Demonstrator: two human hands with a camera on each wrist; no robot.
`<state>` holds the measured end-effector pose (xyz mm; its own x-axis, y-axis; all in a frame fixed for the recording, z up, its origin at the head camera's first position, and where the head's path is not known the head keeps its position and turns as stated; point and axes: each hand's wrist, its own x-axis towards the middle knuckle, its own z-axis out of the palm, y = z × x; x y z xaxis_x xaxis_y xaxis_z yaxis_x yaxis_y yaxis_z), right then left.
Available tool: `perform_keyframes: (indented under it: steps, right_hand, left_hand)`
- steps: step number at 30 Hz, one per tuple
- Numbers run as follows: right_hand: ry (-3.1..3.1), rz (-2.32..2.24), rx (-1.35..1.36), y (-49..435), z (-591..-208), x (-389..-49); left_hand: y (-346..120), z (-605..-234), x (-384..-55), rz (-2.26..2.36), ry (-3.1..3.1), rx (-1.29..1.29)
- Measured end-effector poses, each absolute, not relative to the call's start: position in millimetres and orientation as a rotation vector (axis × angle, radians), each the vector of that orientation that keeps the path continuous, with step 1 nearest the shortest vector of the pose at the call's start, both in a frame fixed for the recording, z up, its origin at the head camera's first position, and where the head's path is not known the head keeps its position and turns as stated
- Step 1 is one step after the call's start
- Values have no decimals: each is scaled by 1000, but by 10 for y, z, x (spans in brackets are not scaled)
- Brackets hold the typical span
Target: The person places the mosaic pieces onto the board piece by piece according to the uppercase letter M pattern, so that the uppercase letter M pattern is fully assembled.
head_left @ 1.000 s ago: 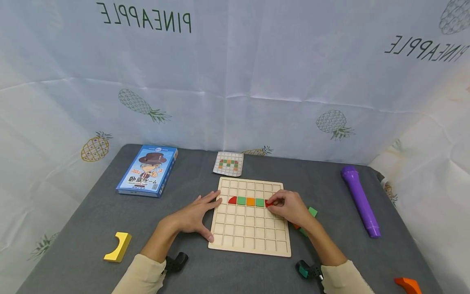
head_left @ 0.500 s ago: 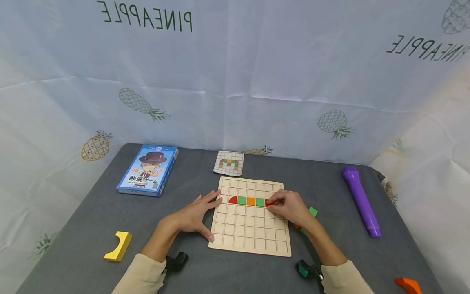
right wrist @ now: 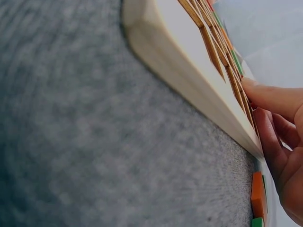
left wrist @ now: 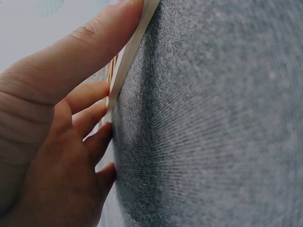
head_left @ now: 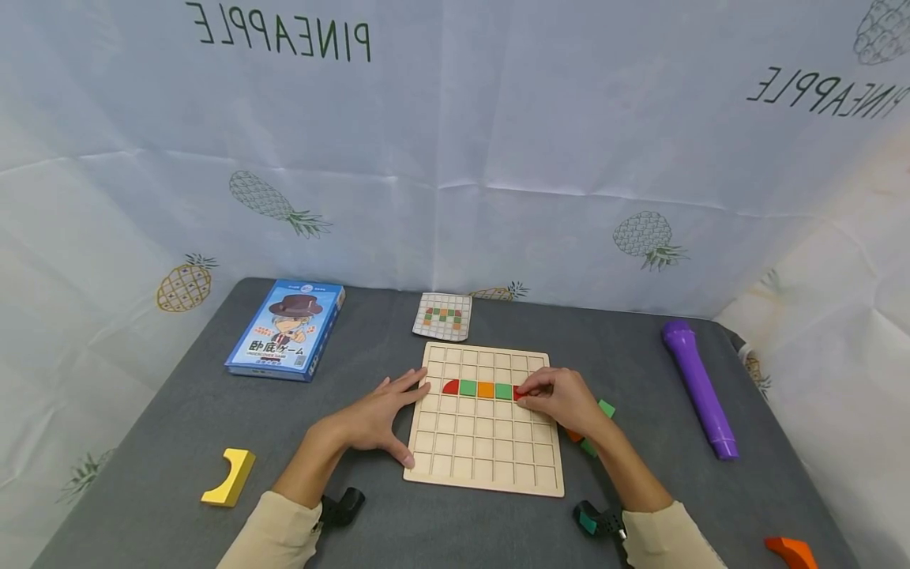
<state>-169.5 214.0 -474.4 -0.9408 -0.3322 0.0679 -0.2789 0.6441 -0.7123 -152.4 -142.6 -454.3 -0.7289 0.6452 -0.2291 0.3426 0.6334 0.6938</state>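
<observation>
Right hand [head_left: 558,397]: pinches red piece [head_left: 518,393] on grid board [head_left: 483,449]
Left hand [head_left: 371,414]: spread, touching grid board's left edge
Pattern card [head_left: 442,317]: just beyond grid board's far edge

Change is barely visible: at most, the forearm [head_left: 629,466] behind the right hand [head_left: 560,397] shifts very slightly, and the lower green piece [head_left: 588,448] beside it shows a touch more than a second ago.
</observation>
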Motion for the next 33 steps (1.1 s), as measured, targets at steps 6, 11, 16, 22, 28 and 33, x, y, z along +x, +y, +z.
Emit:
perform_keyframes:
  steps: [6, 11, 16, 22, 28, 33]
  right_hand:
    - [2770, -1180, -511, 2135, -4721, -1701]
    - [2722, -1257, -532, 2209, -4699, -1692]
    - [2613, -1419, -542, 2335, -4676, -1677]
    - [2634, -1401, -573, 2501, -4622, -1667]
    - [2739, -1237, -625, 2694, -4526, -1620]
    - [2794, -1190, -613, 2851, -4481, -1545]
  left_hand:
    - [-1422, -4540, -1524, 871, 2398, 767]
    - [-1425, -4541, -1529, 868, 2398, 776]
    - [-1432, -4542, -1528, 866, 2393, 779]
    - [-1437, -4537, -1527, 872, 2397, 782]
    - [-1438, -4546, -1528, 865, 2403, 782]
    - [-1434, -4547, -1524, 868, 2400, 785]
